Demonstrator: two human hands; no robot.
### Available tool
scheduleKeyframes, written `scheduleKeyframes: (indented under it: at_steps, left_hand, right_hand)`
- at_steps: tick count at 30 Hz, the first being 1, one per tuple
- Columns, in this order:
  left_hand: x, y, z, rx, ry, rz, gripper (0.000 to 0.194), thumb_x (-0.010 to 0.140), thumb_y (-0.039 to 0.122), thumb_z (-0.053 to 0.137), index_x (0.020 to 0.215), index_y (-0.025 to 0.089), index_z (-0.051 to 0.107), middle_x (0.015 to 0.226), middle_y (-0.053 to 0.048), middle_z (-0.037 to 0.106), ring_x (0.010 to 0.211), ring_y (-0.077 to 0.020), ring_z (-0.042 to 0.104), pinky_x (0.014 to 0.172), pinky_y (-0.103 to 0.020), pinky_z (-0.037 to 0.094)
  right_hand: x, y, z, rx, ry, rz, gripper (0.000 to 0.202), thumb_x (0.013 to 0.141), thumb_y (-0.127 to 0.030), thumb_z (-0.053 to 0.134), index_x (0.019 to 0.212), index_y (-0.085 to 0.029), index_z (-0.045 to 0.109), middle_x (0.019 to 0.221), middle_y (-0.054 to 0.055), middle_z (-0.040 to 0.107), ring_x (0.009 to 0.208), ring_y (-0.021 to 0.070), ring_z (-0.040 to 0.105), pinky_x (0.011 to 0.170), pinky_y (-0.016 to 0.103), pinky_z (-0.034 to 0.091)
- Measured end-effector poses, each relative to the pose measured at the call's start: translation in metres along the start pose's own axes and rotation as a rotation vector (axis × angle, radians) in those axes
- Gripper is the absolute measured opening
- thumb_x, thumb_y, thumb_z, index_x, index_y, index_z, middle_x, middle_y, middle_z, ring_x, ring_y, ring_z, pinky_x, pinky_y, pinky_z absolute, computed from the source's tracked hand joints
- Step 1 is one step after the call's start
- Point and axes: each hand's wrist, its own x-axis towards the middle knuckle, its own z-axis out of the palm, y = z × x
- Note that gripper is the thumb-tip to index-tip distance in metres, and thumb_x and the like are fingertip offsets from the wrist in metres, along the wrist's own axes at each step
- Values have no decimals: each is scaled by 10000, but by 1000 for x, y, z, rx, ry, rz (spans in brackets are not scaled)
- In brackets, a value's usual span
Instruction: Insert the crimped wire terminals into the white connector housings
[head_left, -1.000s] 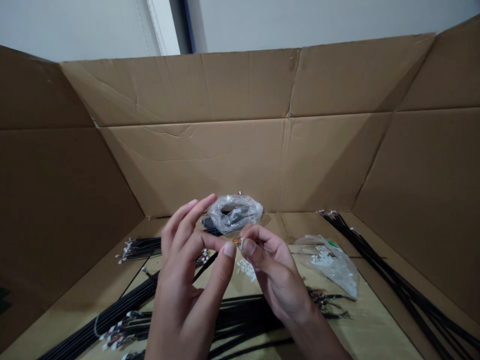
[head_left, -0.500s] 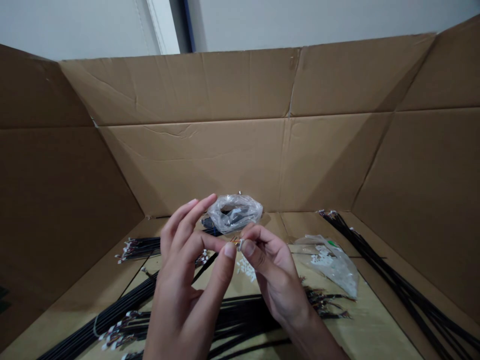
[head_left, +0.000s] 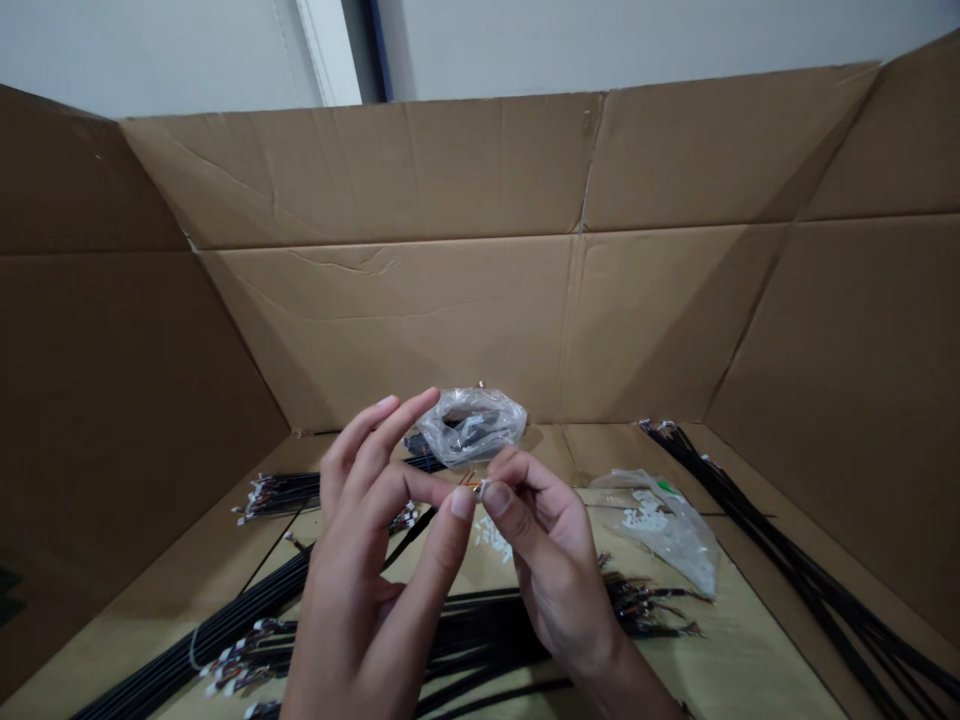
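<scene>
Between thumb and index finger, my left hand point(head_left: 382, 560) pinches thin coloured wires point(head_left: 471, 487) at the end of a black cable point(head_left: 409, 538). Its other fingers are raised and spread. My right hand point(head_left: 551, 550) pinches a small white connector housing point(head_left: 484, 489), mostly hidden by the thumb. The wires meet the connector between the two sets of fingertips; how deep they sit in it cannot be seen. Loose white connectors point(head_left: 493, 540) lie on the surface behind my hands. Below them stretches a bundle of black cables point(head_left: 480, 640) with bare wire ends at the right.
Cardboard walls point(head_left: 390, 330) enclose the back and sides. A clear plastic bag point(head_left: 472, 425) stands at the back; another bag point(head_left: 675, 530) holding white connectors lies at right. A tied cable bundle point(head_left: 217, 640) is at left, and long black cables point(head_left: 787, 560) run along the right.
Both hands stay almost in place, still pinching the wires and the connector. The view has shifted only slightly.
</scene>
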Motion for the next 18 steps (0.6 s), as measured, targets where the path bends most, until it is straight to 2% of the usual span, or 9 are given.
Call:
scheduleKeyframes:
  at_steps: [7,14,18]
  left_hand:
    - [2,0,-1,-16,-11,14,168,1002,197,563,868,294,595,1488,140,552,1462,-79,360,1133,-177,319]
    - [-2,-2,-2,-10,-32,23,161,1003,204,560,875,294,599,1480,129,559,1464,-96,361,1135,-189,328]
    - [1,-5,-2,5,-42,39,145,1002,218,567,901,309,618,1488,139,553,1467,-105,363,1146,-218,329]
  right_hand:
    - [-1,1,0,-88,28,-40,202,891,-357,788,777,-222,691,732,-42,574,693,124,465,684,263,386]
    - [-3,-1,1,-143,20,-77,211,915,-373,760,778,-228,691,747,-43,580,718,128,478,710,265,393]
    - [-4,-3,-1,-176,31,-45,216,921,-384,753,785,-227,694,733,-48,572,704,121,460,702,254,392]
